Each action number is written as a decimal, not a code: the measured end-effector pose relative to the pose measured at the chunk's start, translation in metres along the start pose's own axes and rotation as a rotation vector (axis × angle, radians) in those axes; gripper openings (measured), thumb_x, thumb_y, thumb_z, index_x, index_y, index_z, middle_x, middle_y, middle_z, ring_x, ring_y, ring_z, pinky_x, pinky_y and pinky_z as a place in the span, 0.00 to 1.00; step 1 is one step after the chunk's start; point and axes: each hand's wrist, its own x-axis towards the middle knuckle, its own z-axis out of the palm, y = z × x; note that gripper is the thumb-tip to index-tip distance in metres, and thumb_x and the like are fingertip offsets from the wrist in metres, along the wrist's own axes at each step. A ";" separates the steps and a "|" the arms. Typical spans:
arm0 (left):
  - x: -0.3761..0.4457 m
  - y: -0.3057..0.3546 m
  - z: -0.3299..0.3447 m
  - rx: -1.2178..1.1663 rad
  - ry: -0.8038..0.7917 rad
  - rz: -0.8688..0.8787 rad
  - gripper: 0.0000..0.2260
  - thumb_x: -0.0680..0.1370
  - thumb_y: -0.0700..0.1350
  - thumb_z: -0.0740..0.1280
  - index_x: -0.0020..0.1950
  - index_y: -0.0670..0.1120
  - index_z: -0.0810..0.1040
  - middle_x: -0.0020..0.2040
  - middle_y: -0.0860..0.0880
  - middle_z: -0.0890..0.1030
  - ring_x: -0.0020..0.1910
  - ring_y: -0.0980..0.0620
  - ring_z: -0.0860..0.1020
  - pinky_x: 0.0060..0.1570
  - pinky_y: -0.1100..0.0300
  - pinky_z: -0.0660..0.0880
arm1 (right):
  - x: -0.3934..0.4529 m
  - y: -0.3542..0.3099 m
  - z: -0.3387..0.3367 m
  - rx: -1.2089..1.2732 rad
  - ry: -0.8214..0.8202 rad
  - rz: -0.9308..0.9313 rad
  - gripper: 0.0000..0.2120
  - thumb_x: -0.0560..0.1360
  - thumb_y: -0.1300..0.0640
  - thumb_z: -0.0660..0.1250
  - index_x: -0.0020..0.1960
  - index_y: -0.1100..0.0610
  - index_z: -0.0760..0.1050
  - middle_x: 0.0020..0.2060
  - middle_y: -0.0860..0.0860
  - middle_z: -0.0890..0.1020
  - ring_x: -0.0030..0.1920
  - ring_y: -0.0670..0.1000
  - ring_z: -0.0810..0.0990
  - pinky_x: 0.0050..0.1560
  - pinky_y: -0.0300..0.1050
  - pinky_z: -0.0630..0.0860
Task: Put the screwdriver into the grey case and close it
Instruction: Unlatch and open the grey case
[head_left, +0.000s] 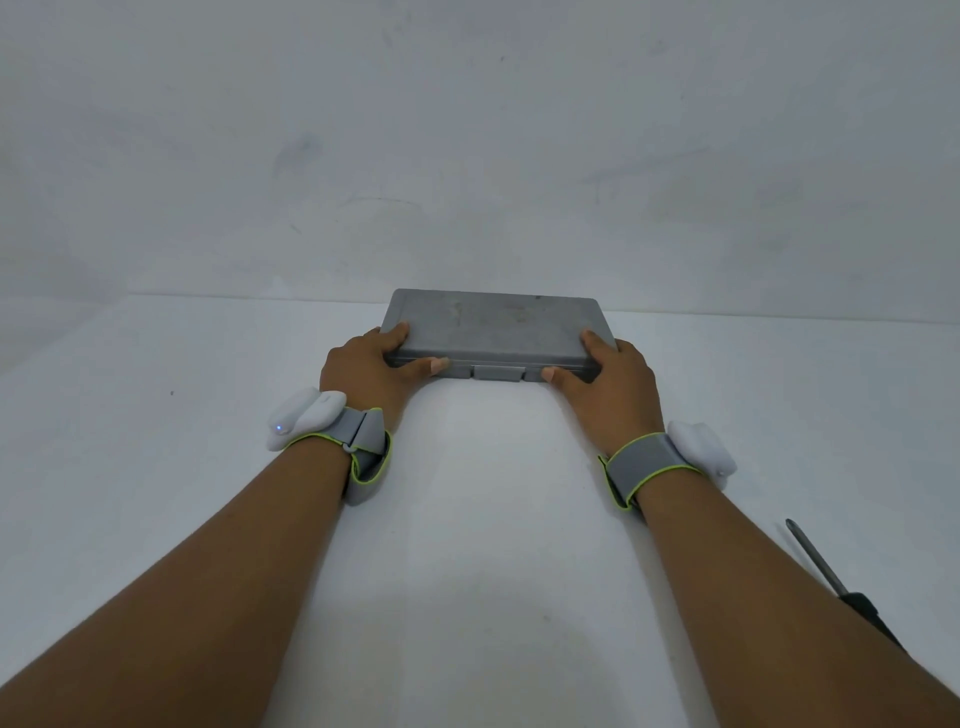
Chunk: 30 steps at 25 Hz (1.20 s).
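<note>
— Where is the case found?
— At frame centre, on the table, close before the wall.
— And the hands?
— The left hand is set at its lower-left corner, the right hand at its lower-right.
— The screwdriver?
— Lower right, on the table, well apart from the case, partly hidden behind the right forearm.

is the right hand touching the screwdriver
Apart. The head view shows the right hand gripping the case corner, while the screwdriver lies on the table far back beside the forearm.
</note>
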 end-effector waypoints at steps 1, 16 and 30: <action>-0.001 0.001 -0.001 0.000 0.006 -0.001 0.30 0.68 0.62 0.71 0.67 0.53 0.72 0.65 0.47 0.78 0.63 0.44 0.74 0.60 0.55 0.71 | 0.000 0.000 0.000 -0.001 -0.001 -0.001 0.31 0.71 0.46 0.70 0.70 0.55 0.66 0.64 0.58 0.72 0.64 0.58 0.71 0.63 0.48 0.69; -0.045 0.008 -0.029 0.044 -0.098 -0.012 0.29 0.71 0.59 0.69 0.69 0.51 0.68 0.68 0.46 0.74 0.66 0.45 0.72 0.65 0.57 0.67 | -0.039 -0.001 -0.015 -0.034 -0.032 0.013 0.30 0.72 0.44 0.69 0.70 0.52 0.66 0.61 0.58 0.73 0.62 0.59 0.72 0.58 0.48 0.71; -0.114 0.003 -0.058 0.059 -0.126 -0.022 0.30 0.71 0.61 0.69 0.70 0.53 0.67 0.71 0.46 0.70 0.68 0.45 0.70 0.68 0.53 0.68 | -0.110 -0.005 -0.043 -0.017 -0.038 -0.004 0.30 0.72 0.45 0.69 0.70 0.52 0.65 0.62 0.57 0.72 0.63 0.58 0.71 0.60 0.47 0.70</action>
